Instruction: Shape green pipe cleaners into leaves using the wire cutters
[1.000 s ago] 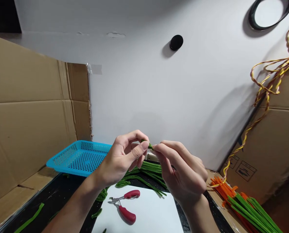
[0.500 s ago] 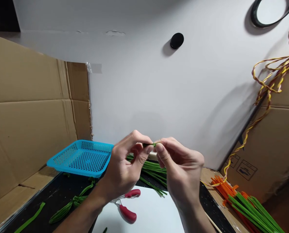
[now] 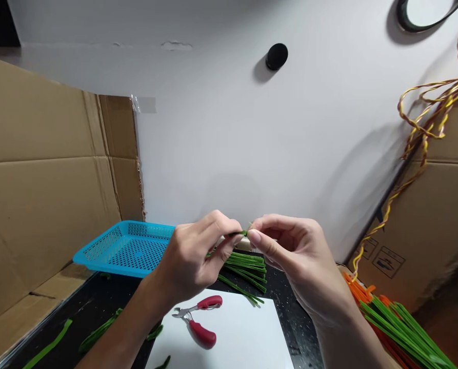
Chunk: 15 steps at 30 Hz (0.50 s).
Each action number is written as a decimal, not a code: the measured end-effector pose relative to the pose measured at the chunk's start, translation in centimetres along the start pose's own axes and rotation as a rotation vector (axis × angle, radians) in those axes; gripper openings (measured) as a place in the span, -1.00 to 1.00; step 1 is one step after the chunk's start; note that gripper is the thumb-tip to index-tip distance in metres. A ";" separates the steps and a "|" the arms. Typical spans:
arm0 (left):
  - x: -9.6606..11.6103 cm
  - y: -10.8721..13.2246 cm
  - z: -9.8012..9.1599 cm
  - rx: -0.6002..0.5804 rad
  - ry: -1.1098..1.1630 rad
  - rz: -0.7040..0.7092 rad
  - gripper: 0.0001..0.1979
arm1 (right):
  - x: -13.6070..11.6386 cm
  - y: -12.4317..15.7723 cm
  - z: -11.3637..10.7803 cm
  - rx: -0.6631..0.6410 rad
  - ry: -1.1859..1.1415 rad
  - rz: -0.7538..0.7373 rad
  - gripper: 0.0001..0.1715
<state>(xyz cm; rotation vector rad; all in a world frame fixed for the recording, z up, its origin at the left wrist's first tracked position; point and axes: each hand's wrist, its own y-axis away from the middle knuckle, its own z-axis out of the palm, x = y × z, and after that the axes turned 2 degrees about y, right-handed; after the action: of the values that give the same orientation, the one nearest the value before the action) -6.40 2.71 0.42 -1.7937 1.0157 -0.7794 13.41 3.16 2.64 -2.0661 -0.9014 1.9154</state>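
My left hand point(image 3: 194, 251) pinches a short green pipe cleaner piece point(image 3: 244, 233) between thumb and forefinger, above the table. From the other side, the thumb and forefinger of my right hand point(image 3: 298, 251) close on the tip of that piece, where a thin end pokes up. Most of the piece is hidden by the fingers. Below my hands, red-handled nippers point(image 3: 203, 334) lie with their handles spread on a white sheet point(image 3: 252, 333). Behind the hands lies a bundle of green pipe cleaners point(image 3: 247, 264), partly covered by my left hand.
At the back left stands a blue perforated basket point(image 3: 98, 256). Green shaped pieces point(image 3: 98, 330) and a loose green strip point(image 3: 50, 344) lie on the black tabletop. Orange stems point(image 3: 357, 289) and more green stems point(image 3: 405, 333) are at right, beside a cardboard box point(image 3: 440, 220) and twisted yellow wire point(image 3: 390, 202).
My right wrist and forearm have swung to the right, and its fingers sit at the piece's tip. My left hand has turned slightly, still pinching. The view has shifted a little.
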 end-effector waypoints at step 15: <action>0.7 -0.7 -0.5 0.006 0.740 -0.664 -0.71 | 0.5 0.5 0.4 0.241 0.540 -0.721 -0.67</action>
<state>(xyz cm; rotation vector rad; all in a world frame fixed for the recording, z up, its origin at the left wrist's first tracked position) -6.28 2.09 1.34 -1.8805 0.8310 -1.9509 13.19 2.93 1.88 -1.6528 -1.0167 0.9777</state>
